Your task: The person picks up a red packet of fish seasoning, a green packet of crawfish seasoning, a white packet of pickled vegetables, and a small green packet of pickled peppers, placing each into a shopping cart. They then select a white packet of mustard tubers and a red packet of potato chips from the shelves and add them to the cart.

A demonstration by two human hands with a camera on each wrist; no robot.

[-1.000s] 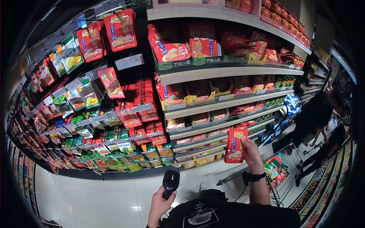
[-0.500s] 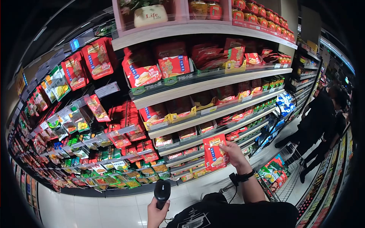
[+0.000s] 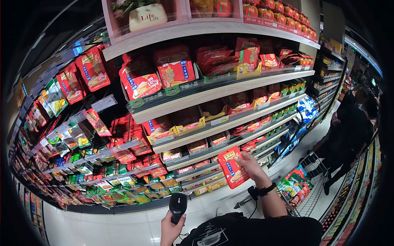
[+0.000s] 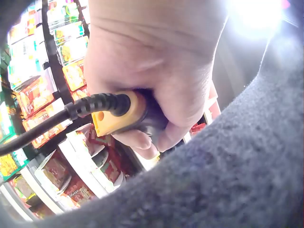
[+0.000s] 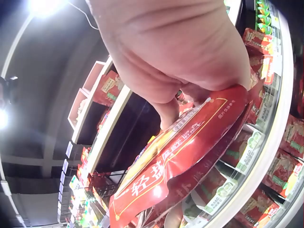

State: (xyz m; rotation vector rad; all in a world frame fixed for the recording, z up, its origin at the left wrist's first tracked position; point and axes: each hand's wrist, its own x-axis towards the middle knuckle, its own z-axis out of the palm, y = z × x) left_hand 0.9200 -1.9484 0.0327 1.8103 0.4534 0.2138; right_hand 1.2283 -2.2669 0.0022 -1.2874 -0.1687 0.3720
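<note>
In the head view my left hand (image 3: 169,229) grips a black handheld scanner (image 3: 178,206) low in front of my body. The left wrist view shows that hand (image 4: 152,61) curled round the handle, whose yellow-and-black base (image 4: 118,114) has a cable running from it. My right hand (image 3: 252,167) pinches a red food packet (image 3: 232,168) by its upper right edge, in front of the lower shelves. Close up in the right wrist view, the packet (image 5: 180,156) hangs tilted from the right hand (image 5: 175,52), its fingers partly hidden behind it.
Shelves (image 3: 230,90) of red packets fill the middle, with hanging packets (image 3: 93,69) to the left and jars (image 3: 279,16) at top right. A metal cart (image 3: 305,205) holding a green-and-red bag (image 3: 296,186) stands right. Beyond it, people in dark clothes (image 3: 349,127) stand in the aisle.
The right hand and packet have moved left and slightly down, and the packet's top now leans left. The view has shifted right and up along the shelves. Both hands keep their hold.
</note>
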